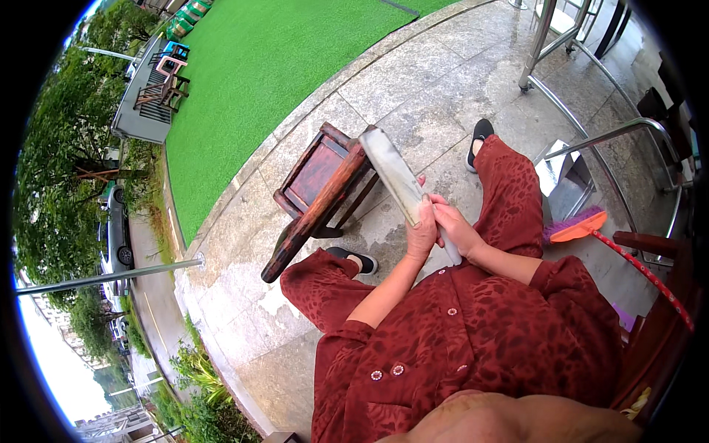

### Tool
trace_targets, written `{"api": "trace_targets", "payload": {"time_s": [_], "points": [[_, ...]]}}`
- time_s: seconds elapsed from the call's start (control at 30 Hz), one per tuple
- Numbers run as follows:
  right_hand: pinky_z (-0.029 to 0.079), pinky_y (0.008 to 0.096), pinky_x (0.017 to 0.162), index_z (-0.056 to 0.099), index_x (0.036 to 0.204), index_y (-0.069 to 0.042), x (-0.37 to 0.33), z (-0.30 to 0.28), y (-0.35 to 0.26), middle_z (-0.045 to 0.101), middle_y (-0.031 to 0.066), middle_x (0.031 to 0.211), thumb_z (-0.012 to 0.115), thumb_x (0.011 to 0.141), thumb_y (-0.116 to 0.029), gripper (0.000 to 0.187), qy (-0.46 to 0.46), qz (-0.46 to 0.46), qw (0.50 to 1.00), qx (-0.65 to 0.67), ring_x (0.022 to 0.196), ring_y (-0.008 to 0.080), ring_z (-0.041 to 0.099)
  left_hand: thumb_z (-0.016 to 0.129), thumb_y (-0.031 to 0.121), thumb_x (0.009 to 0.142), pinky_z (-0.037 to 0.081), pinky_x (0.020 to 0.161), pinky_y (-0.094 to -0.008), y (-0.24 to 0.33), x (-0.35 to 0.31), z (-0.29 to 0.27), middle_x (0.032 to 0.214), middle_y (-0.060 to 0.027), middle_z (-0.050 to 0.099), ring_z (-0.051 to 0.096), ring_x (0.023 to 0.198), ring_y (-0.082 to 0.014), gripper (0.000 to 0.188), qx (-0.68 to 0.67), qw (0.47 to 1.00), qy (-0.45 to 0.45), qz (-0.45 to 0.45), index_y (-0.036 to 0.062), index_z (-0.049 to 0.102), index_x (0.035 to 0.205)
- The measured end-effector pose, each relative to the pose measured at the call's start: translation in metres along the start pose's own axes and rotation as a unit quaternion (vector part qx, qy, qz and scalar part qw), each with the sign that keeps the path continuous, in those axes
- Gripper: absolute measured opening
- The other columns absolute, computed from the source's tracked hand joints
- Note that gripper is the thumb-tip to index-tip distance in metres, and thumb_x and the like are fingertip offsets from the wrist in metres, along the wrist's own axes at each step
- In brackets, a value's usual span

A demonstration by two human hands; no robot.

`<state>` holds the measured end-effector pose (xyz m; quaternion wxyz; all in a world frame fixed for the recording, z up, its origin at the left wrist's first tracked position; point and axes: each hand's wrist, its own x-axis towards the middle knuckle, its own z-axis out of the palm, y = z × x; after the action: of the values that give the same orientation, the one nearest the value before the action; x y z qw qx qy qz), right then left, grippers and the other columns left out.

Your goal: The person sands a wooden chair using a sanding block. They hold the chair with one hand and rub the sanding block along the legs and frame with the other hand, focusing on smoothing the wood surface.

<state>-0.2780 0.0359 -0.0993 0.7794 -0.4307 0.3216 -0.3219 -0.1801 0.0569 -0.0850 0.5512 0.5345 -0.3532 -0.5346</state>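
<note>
Because steady is best, my left hand [422, 233] and right hand [456, 229] are pinching this long, flat, pale-grey slab [393, 176].

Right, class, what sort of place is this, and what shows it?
Probably an outdoor patio or yard: stone paving underfoot, green turf alongside, and a car and trees off to the left.

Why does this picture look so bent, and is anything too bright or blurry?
In the head view, the wide fisheye lens bends things toward the rim and leaves black corners; in the same view, the sky at lower left is washed out, the metal sheet shows bright glare, and the left hand, right hand and flat grey piece look reasonably sharp.
</note>
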Motion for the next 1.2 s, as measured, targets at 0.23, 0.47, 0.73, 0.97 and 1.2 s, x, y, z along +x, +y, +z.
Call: {"api": "trace_targets", "payload": {"time_s": [0.23,0.47,0.73,0.97,1.2], "points": [[0.038,0.0222,0.042,0.053,0.088,-0.003,-0.003,-0.004,-0.003,0.05,0.0026,0.064,0.035,0.093,-0.028,0.032,-0.049,-0.002,0.998,-0.043,0.045,0.0094,0.046,0.033,0.026,0.093,0.035,0.027,-0.0226,0.005,-0.008,0.001,0.089,-0.0101,0.056,0.041,0.037,-0.0107,0.049,-0.031,0.999,0.023,0.003,0.0091,0.02,0.137],[0.036,0.023,0.04,0.053,0.085,-0.008,0.022,-0.012,-0.002,0.047,0.0013,0.061,0.041,0.091,-0.032,0.028,0.086,0.049,0.981,0.164,0.043,0.0105,0.043,0.04,0.028,0.091,0.039,0.034,-0.0261,-0.006,0.047,0.005,0.075,-0.0077,0.061,0.048,0.04,-0.0119,0.039,0.093,0.995,-0.007,-0.018,0.001,0.046,0.117],[0.033,0.0224,0.042,0.046,0.103,-0.005,-0.002,-0.019,-0.015,0.044,0.0001,0.066,0.049,0.083,-0.016,0.023,0.013,0.037,0.991,0.13,0.047,0.0082,0.041,0.065,0.025,0.078,0.042,0.087,-0.0366,0.05,0.009,-0.041,0.11,-0.0145,0.054,0.053,0.101,-0.0254,0.051,0.454,0.86,-0.168,0.162,0.0013,0.046,0.119],[0.033,0.022,0.042,0.047,0.098,-0.005,-0.002,-0.044,-0.001,0.041,-0.0008,0.063,0.053,0.08,-0.009,0.019,0.013,0.044,0.986,0.162,0.046,0.0069,0.04,0.074,0.032,0.066,0.036,0.091,-0.0412,0.121,-0.016,-0.165,0.111,-0.0126,0.051,0.048,0.105,-0.0293,0.074,0.753,0.638,0.097,0.128,0.0046,0.041,0.126],[0.032,0.0201,0.041,0.047,0.094,-0.007,0.007,-0.035,0.014,0.04,-0.0028,0.06,0.058,0.083,-0.014,0.018,-0.001,0.09,0.975,0.204,0.045,0.005,0.038,0.067,0.022,0.068,0.047,0.056,-0.0407,0.109,-0.003,-0.224,0.071,-0.0124,0.061,0.06,0.064,-0.0324,0.025,0.772,0.609,0.113,0.144,0.0128,0.054,0.086]]}}
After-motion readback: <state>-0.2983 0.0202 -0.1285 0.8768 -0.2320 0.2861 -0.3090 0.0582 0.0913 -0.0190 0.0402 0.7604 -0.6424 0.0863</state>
